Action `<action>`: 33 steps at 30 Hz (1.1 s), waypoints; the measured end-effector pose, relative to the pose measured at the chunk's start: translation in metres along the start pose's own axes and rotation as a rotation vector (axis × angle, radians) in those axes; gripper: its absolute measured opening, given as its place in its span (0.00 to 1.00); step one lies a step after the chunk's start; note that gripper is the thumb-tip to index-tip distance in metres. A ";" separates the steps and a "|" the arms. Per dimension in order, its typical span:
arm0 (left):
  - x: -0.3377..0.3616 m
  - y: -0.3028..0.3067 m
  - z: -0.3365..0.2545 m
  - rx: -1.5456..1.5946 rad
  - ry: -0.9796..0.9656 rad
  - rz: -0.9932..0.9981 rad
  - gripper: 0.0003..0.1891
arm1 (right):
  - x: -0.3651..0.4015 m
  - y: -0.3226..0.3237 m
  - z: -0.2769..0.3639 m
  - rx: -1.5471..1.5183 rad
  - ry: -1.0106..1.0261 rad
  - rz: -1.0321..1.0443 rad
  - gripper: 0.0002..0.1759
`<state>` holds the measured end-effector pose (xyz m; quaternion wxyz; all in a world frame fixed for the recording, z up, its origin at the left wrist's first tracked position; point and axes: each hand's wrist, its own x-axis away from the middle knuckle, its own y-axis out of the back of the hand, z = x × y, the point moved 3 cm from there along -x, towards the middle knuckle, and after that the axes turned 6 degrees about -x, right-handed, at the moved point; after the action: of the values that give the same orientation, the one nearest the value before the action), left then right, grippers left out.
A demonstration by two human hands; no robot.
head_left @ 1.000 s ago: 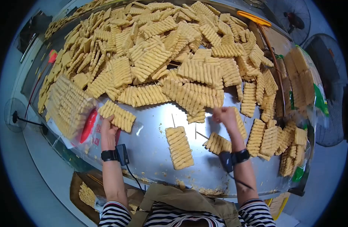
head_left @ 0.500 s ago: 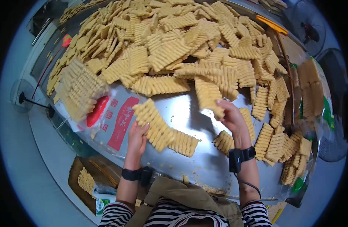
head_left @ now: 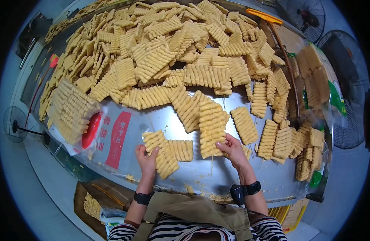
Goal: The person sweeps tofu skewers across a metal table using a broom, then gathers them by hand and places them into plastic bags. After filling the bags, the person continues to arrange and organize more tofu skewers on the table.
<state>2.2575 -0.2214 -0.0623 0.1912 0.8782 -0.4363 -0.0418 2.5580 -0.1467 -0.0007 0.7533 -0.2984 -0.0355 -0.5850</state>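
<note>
Red print (head_left: 117,138) on the bag (head_left: 106,127) is unreadable; pieces (head_left: 70,110) fill it. Left hand (head_left: 148,159) grips a slab (head_left: 164,154), right hand (head_left: 232,148) a longer slab (head_left: 211,127).

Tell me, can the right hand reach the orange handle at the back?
Probably not: the right hand holds a slab at the near edge, and the orange handle lies far across the table, past the pile.

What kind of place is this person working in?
Probably a small food-production or packing workshop: a large stainless steel table heaped with skewered ridged yellow pieces, printed plastic bags filled with them, and floor fans alongside.
</note>
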 end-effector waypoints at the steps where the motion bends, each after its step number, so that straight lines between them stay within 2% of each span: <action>1: -0.004 -0.001 0.005 0.001 -0.002 0.005 0.14 | 0.004 0.004 -0.004 -0.001 0.003 -0.005 0.20; 4: -0.010 -0.003 0.015 0.061 0.120 0.038 0.14 | 0.016 0.014 -0.018 0.034 0.022 -0.014 0.20; 6: -0.013 -0.010 0.002 0.157 0.179 0.272 0.14 | 0.027 0.015 -0.020 0.072 0.032 -0.050 0.19; 9: -0.001 -0.021 -0.018 0.234 0.246 0.297 0.15 | 0.037 0.020 -0.023 0.120 0.073 -0.103 0.20; 11: 0.005 -0.023 -0.035 0.223 0.198 0.334 0.14 | 0.044 0.026 -0.021 0.140 0.130 -0.136 0.21; 14: -0.002 -0.023 -0.066 0.389 0.112 0.396 0.15 | 0.056 0.031 -0.014 0.163 0.144 -0.189 0.21; 16: -0.042 -0.011 -0.076 0.067 -0.169 0.347 0.16 | 0.058 0.035 -0.013 0.143 0.169 -0.206 0.20; 18: -0.095 0.000 -0.098 0.041 -0.197 0.171 0.18 | 0.057 0.039 -0.014 0.131 0.162 -0.225 0.23; 20: -0.132 0.013 -0.117 -0.096 -0.615 -0.310 0.18 | 0.062 0.036 -0.013 0.113 0.172 -0.245 0.26; 21: -0.146 0.024 -0.119 -0.163 -0.638 -0.294 0.21 | 0.062 0.035 -0.011 0.094 0.178 -0.266 0.30; 23: -0.136 0.031 -0.135 -0.265 -0.652 -0.448 0.21 | 0.066 0.036 -0.009 0.141 0.203 -0.311 0.31; 24: -0.125 0.031 -0.140 -0.264 -0.652 -0.447 0.21 | 0.068 0.037 -0.008 0.191 0.218 -0.346 0.33; 26: -0.103 0.016 -0.134 0.311 -0.189 0.060 0.20 | 0.069 0.036 -0.004 0.115 0.288 -0.360 0.33; 27: -0.089 0.005 -0.127 0.444 -0.110 0.173 0.18 | 0.070 0.036 -0.004 0.038 0.349 -0.373 0.33; 28: -0.076 -0.007 -0.121 0.579 -0.030 0.281 0.16 | 0.069 0.048 -0.014 -0.070 0.275 -0.333 0.31; 30: -0.053 -0.023 -0.116 0.648 0.089 0.392 0.16 | 0.072 0.051 -0.011 -0.213 0.277 -0.249 0.34; 31: -0.048 -0.027 -0.114 0.644 0.102 0.368 0.16 | 0.073 0.046 -0.002 -0.302 0.310 -0.192 0.37; 32: -0.044 -0.033 -0.112 0.679 0.153 0.411 0.16 | 0.077 0.037 0.013 -0.280 0.266 -0.167 0.45; 33: -0.039 -0.037 -0.111 0.716 0.202 0.460 0.16 | 0.078 0.036 0.013 -0.276 0.252 -0.163 0.45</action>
<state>2.2874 -0.1374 0.0225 -0.0792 0.7688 -0.5866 0.2421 2.6189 -0.2023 0.0267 0.6539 -0.3193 0.1152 -0.6761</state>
